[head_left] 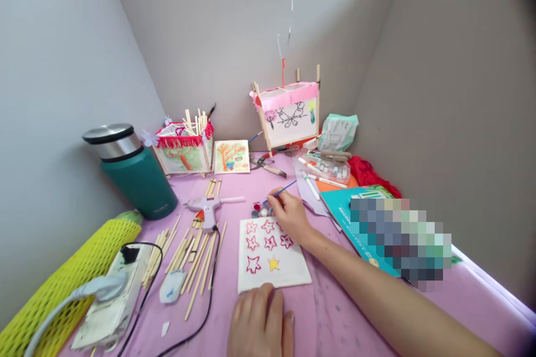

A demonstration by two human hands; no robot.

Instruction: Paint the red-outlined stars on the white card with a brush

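My right hand (pixel 288 215) pinches a thin blue paintbrush (pixel 285 188), its tip over small paint pots (pixel 263 212). Beneath that wrist lies a white square panel (pixel 268 279) with several red star outlines and one yellow star (pixel 273 263). My left hand (pixel 262 321) lies flat at the panel's near edge, fingers extended and holding nothing.
Left of the panel are wooden sticks (pixel 196 268), a glue gun (pixel 209 212) with its cord, a power strip (pixel 113 301) and a green bottle (pixel 138 178). Behind stands a decorated lantern (pixel 288 117). A teal book (pixel 355 228) lies right, near markers (pixel 326 181).
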